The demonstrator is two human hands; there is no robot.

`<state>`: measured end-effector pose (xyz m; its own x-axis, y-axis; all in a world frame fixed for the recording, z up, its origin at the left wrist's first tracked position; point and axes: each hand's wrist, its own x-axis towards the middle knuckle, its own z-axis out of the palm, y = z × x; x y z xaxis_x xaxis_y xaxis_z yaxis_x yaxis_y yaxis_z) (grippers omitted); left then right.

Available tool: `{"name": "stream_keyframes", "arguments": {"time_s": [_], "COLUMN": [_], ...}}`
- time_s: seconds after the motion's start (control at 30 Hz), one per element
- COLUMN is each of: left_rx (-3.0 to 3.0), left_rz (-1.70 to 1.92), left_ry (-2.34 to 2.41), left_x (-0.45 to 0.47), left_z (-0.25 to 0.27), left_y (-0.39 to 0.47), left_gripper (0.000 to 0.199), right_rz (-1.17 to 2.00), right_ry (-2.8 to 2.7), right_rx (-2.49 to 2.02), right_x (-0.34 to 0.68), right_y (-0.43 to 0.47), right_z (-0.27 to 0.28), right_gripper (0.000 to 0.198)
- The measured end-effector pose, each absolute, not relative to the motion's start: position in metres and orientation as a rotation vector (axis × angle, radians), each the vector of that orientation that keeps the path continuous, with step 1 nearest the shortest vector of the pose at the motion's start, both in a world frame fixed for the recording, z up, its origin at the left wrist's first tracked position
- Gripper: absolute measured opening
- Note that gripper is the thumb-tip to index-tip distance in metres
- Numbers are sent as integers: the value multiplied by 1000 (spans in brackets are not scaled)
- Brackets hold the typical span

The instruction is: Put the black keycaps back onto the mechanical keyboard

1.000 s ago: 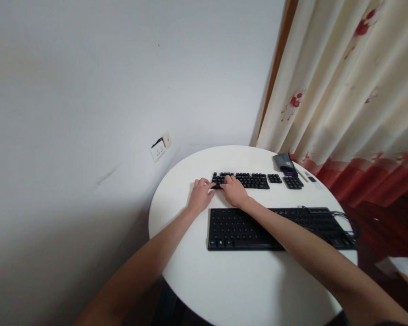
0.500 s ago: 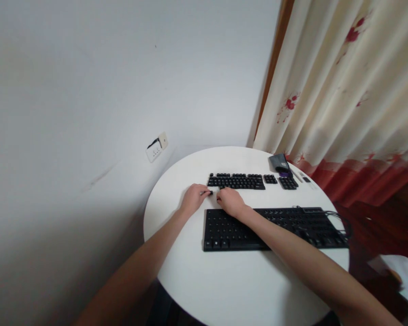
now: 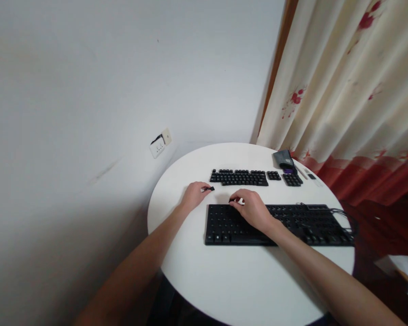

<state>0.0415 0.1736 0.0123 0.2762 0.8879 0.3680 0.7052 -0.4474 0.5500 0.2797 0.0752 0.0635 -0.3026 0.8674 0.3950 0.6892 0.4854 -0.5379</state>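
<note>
Near the left side of the round table, my left hand (image 3: pixel 194 194) pinches a small black keycap (image 3: pixel 211 188) between thumb and fingertips. Its exact shape is hard to make out. My right hand (image 3: pixel 250 206) hovers at the upper edge of the black keyboard (image 3: pixel 251 239), pinching another small dark keycap (image 3: pixel 231 200), partly hidden by the fingers. Much of the keyboard's left part shows bare switches, with a few keys on its bottom row. Beyond both hands, loose black keycaps (image 3: pixel 240 177) lie in rows like a keyboard layout.
Two smaller keycap groups, one block (image 3: pixel 274 175) and a number pad set (image 3: pixel 292 180), lie farther right. Behind them rests a dark grey pouch (image 3: pixel 283 159). A black cable (image 3: pixel 343 213) coils at the keyboard's right end. Wall and curtain border the white table (image 3: pixel 207 280).
My right hand has moved right and back toward the keyboard, away from the loose keycaps, with a small dark keycap now visible in its fingers. My left hand stays nearly in place.
</note>
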Motion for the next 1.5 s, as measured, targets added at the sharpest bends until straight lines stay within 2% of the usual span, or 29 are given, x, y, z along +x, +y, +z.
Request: {"name": "stream_keyframes", "arguments": {"time_s": [0.5,0.8,1.13,1.5], "left_rx": [2011,1906,1763,2058], "left_rz": [1049,1229,1190,1101], "left_ry": [1410,1359,1414,1296], "left_x": [35,47,34,44], "left_z": [13,43,4,11], "left_y": [173,103,31,23], "left_gripper": [21,21,17,11], "right_rz": [428,406,381,364], "right_ry": [-2063,-2066,-2079,-2085], "right_rx": [-1258,-1270,-1258,-1235], "right_x": [288,289,287,284], "right_y": [75,77,73,70], "right_z": [57,55,57,57], "right_gripper": [7,8,7,7]}}
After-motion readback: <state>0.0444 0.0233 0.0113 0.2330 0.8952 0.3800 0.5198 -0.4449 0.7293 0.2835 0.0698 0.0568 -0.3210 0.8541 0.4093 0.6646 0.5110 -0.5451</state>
